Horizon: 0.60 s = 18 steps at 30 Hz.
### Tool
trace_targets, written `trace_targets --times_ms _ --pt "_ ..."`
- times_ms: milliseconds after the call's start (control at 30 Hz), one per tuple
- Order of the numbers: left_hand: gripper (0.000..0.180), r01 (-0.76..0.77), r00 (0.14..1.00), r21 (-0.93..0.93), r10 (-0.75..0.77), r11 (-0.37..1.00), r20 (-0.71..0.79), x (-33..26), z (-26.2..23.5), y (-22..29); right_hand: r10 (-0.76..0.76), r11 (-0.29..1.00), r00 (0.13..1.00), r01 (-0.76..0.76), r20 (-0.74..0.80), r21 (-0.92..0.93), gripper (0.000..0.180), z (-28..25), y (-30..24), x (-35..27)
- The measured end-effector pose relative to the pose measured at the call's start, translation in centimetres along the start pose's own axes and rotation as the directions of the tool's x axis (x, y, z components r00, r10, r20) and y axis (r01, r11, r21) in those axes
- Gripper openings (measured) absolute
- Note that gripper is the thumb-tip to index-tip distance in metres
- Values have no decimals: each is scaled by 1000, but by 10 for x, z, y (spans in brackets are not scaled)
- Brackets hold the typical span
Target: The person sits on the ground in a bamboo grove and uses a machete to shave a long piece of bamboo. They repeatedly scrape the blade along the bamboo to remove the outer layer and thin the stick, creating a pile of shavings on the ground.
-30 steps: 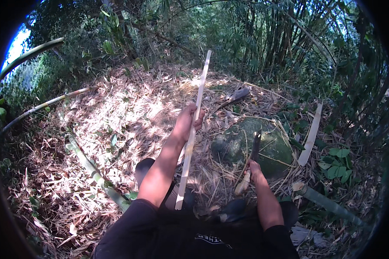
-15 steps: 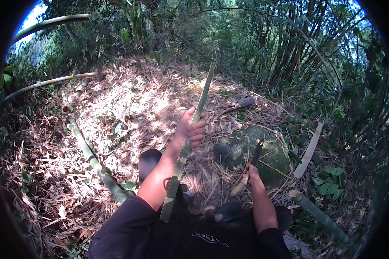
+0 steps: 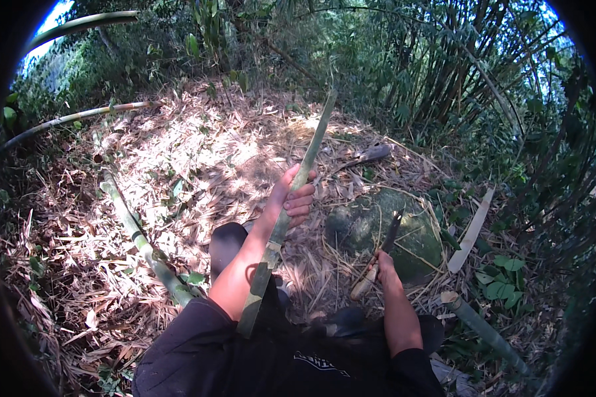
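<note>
A long, flat green bamboo strip [image 3: 316, 142] slants upward in front of me, its lower end near my chest. My left hand [image 3: 295, 196] is closed around its middle, the thumb along the near face. Lower on the right, my right hand [image 3: 384, 263] grips a knife [image 3: 393, 231] with a dark blade pointing up and away. Its pale handle [image 3: 363, 284] sticks out below the fist. Knife and strip are apart. Beyond the knife lies a large mossy rock [image 3: 361, 225] with thin fibres strewn over it.
A pale split bamboo slat [image 3: 471, 231] lies right of the rock. Green bamboo poles rest on the ground at left [image 3: 139, 238] and lower right [image 3: 483, 327]. Dry leaves [image 3: 212, 145] cover the ground, and bamboo thickets [image 3: 457, 73] stand behind.
The top of the bamboo strip has tipped slightly to the right in my left hand. My right hand and the knife have barely moved.
</note>
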<state>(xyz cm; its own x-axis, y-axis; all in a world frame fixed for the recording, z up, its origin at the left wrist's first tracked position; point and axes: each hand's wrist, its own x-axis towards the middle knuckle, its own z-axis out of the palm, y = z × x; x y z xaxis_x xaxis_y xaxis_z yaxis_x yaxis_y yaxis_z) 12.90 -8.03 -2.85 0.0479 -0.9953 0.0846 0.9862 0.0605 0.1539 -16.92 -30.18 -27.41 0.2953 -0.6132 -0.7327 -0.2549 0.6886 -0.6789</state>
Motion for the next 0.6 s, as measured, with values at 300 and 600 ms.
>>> trace_targets --times_ms 300,600 --pt "30 91 961 168 -42 981 -274 -6 -13 -34 -15 999 999 13 -36 -52 17 -9 4 14" --pt "33 445 742 48 -338 894 -578 -34 -78 -126 -9 999 1000 8 -7 -41 13 -4 3 -6"
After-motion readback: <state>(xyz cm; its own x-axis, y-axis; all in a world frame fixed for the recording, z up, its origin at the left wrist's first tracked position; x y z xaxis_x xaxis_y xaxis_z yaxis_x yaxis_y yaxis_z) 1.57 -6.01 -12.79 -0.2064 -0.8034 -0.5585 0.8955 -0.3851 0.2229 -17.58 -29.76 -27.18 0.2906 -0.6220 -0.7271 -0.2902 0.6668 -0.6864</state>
